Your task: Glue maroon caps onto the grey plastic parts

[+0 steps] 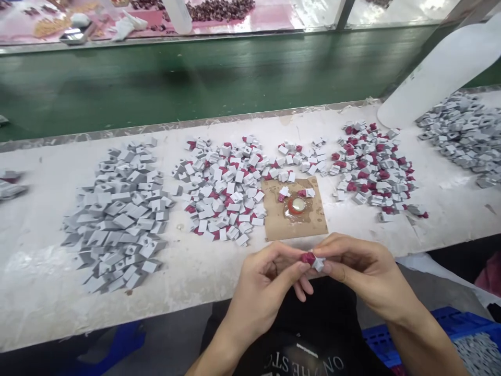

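Just over the table's front edge, my left hand (263,284) pinches a small dark red plastic piece (307,258) between thumb and forefinger. Its other fingers curl loosely beneath. Thumb and fingers of my right hand (366,269) close on a small light grey plastic piece (319,264), which meets the red one; whether they are fully joined I cannot tell. Beyond my hands lies a brown cardboard square (276,225) with wet stains. On it sit a small round orange-rimmed container (297,205) and two grey-and-red pieces, one of them a tilted piece (283,194).
Plain grey blocks (121,214) are heaped at left. Grey-and-red pieces form a middle pile (227,188) and a right pile (373,162). A white tube (434,73) slants over the right side, near more grey parts (462,138). A blue crate (450,321) stands below right.
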{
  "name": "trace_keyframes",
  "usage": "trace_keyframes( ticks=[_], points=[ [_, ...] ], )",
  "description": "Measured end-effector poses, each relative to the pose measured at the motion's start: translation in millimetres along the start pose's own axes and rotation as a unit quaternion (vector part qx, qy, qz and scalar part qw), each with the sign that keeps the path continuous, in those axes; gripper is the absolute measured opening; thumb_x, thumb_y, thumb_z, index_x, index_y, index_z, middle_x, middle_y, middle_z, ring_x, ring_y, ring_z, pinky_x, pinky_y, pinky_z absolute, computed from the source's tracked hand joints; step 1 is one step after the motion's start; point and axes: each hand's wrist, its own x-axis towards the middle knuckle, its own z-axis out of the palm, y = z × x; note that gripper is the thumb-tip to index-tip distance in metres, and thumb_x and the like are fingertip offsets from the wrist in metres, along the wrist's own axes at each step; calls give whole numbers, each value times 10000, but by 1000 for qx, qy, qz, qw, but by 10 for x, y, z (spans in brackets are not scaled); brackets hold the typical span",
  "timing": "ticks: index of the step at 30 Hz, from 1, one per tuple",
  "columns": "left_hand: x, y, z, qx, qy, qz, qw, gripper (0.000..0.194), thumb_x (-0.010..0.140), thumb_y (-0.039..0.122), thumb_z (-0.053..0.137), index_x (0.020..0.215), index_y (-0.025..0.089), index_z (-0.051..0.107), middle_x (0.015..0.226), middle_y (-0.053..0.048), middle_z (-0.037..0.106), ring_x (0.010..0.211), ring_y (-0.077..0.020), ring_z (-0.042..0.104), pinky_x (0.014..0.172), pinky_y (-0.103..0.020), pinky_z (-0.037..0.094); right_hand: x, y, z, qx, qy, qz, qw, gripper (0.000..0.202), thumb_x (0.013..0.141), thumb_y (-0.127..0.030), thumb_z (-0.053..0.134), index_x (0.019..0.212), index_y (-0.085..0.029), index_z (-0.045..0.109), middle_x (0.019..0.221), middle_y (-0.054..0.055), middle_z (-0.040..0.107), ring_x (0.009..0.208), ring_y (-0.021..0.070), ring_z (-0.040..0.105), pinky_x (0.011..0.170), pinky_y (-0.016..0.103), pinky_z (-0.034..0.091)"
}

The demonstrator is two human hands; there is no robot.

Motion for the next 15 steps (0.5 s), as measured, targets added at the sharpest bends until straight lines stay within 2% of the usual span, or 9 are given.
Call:
trace_keyframes(
  ticks=[3,5,6,8,10,12,13,14,15],
  points=[
    [-74,-3,-106,94,-11,47,994,79,1116,242,829,1054,223,873,791,4,867,649,-130,810,639,-197,655,18,24,-6,1,-33,14,999,105,1039,-289,958,1102,-363,996,1027,35,948,912,157,918,839,178,725],
    [-116,4,-196,212,-14,113,971,97,1122,179,798,1071,238,857,828,19,862,685,-132,813,656,-203,644,45,27,-25,-4,-40,19,999,81,1035,-312,962,1081,-369,997,1013,36,949,903,167,924,826,184,731],
    [-131,10,-249,278,-3,152,949,124,1125,145,777,1087,245,840,857,26,861,708,-130,812,675,-207,639,60,26,-39,-13,-30,18,999,70,1030,-318,966,1069,-367,997,1010,37,949,907,172,928,825,182,733],
    [-141,27,-367,409,57,232,881,180,1124,81,742,1131,253,794,949,18,852,803,-141,810,748,-232,638,90,27,-74,-37,17,11,999,71,1015,-317,979,1064,-367,992,999,30,952,904,175,935,816,166,729],
    [-125,45,-479,537,155,290,777,213,1104,59,754,1208,244,772,1062,-30,818,959,-191,784,861,-299,637,117,33,-109,-63,80,-1,995,92,997,-317,994,1071,-371,983,971,16,951,880,175,939,803,152,727],
    [-88,54,-562,636,234,309,667,232,1081,96,808,1281,208,774,1125,-88,758,1064,-260,715,932,-382,605,142,45,-133,-86,133,-25,987,102,992,-326,998,1080,-374,977,971,9,948,862,178,936,794,159,733],
    [-66,55,-588,669,258,304,628,244,1069,131,841,1298,187,781,1144,-111,730,1081,-287,678,946,-416,584,153,53,-140,-100,152,-38,983,93,995,-331,995,1077,-370,976,986,12,944,866,178,931,790,162,734],
    [-44,53,-603,689,272,296,604,250,1063,164,862,1301,171,785,1156,-125,708,1078,-302,649,948,-436,564,164,61,-143,-115,166,-49,978,82,999,-331,990,1072,-366,975,1005,15,939,877,177,925,788,164,733],
    [-24,51,-610,699,280,287,592,241,1063,184,868,1290,162,789,1164,-132,691,1067,-308,626,945,-447,549,174,69,-144,-128,177,-58,974,76,1004,-329,986,1071,-363,974,1020,16,932,886,173,917,785,164,729]
  ],
)
